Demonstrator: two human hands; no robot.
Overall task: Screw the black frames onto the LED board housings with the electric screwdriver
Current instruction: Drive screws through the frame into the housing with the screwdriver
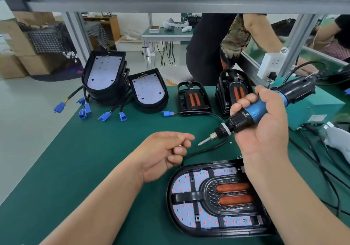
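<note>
My right hand [265, 123] grips the blue and black electric screwdriver [251, 112], held in the air with its bit pointing down and left. My left hand [164, 154] hovers just left of the bit tip, fingers curled, pinching something small that looks like a screw. Below both hands an LED board housing [191, 186] lies flat on the green mat with a black frame [223, 195] seated on it. Two stacks of bare housings [103, 72] [148, 91] stand at the back left. Loose black frames [193, 97] [234, 89] stand at the back middle.
Blue connectors [104, 116] on black cables lie by the stacks. A teal box [314, 110] and cables crowd the right side. A person in black [210, 48] stands behind the bench. The mat's left edge [62, 131] drops to the floor.
</note>
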